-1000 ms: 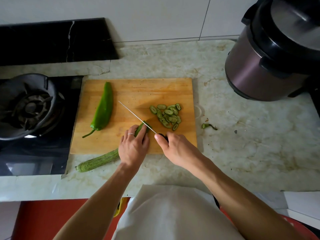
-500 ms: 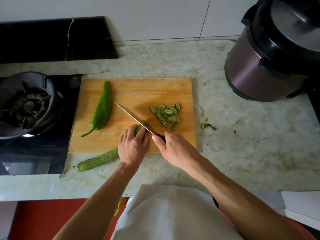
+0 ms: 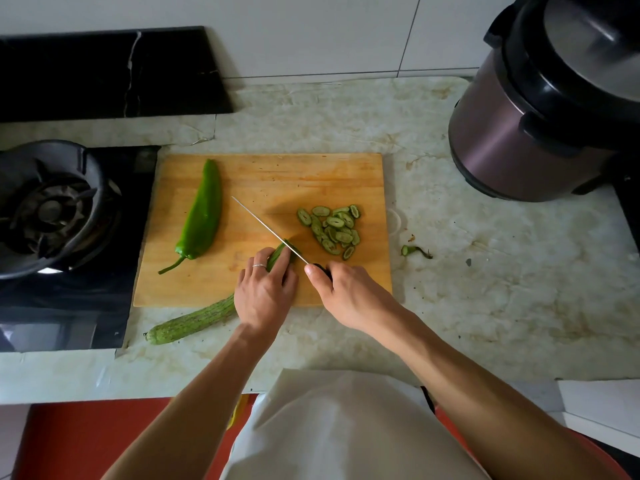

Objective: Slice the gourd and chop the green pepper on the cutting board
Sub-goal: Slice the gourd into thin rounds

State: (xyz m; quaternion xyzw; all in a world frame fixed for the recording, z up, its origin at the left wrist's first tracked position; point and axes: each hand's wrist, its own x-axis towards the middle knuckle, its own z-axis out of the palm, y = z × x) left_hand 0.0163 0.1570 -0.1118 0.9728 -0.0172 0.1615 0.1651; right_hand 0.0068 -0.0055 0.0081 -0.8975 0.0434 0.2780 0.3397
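A long ridged gourd [image 3: 194, 322] lies slantwise, its left end off the wooden cutting board [image 3: 277, 174] on the counter, its cut end on the board. My left hand [image 3: 265, 294] holds the gourd down near that cut end, a ring on one finger. My right hand [image 3: 346, 292] grips the dark handle of a knife [image 3: 266, 228], whose thin blade meets the gourd's tip right beside my left fingers. A heap of several gourd slices [image 3: 332, 230] lies right of the blade. A whole green pepper [image 3: 202, 213] lies on the board's left part.
A gas burner [image 3: 52, 209] on a black hob sits left of the board. A dark pressure cooker [image 3: 547, 109] stands at the back right. A cut gourd stem end [image 3: 414, 251] lies on the marble counter right of the board.
The knife blade rocked at the gourd's tip between frames: lowered half a second ago, now edge-on again over the cut end. Both hands keep their grips.
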